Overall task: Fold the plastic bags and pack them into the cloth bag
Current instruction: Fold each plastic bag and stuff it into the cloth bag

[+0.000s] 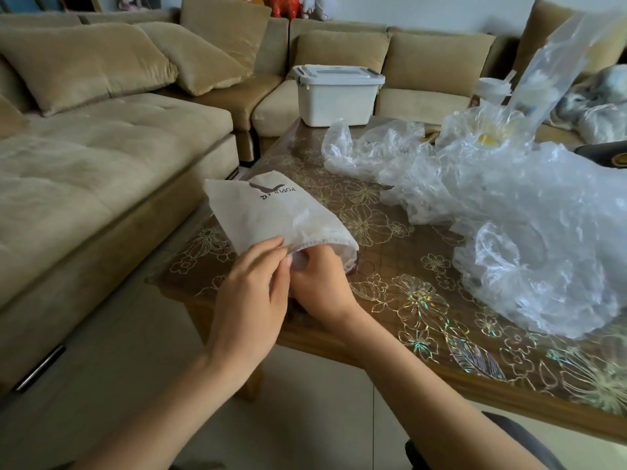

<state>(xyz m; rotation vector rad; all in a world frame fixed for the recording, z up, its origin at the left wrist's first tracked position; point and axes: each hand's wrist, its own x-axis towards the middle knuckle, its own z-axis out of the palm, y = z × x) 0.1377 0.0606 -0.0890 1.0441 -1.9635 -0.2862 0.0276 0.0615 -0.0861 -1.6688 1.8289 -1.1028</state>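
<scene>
Plastic bags [509,205] sprawl crumpled over the bench's [390,283] right side, and the cloth bag [271,212] lies at its left edge. Left hand [251,290] pinches the bag's rim; right hand [319,283] reaches inside, grip hidden. Best to hold the mouth wide and push the fold deep.

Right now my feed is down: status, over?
Left hand pinching cloth bag mouth. Right hand reaching inside, fingers hidden. Plastic bags heaped on table, unfolded, clear of hands.
</scene>
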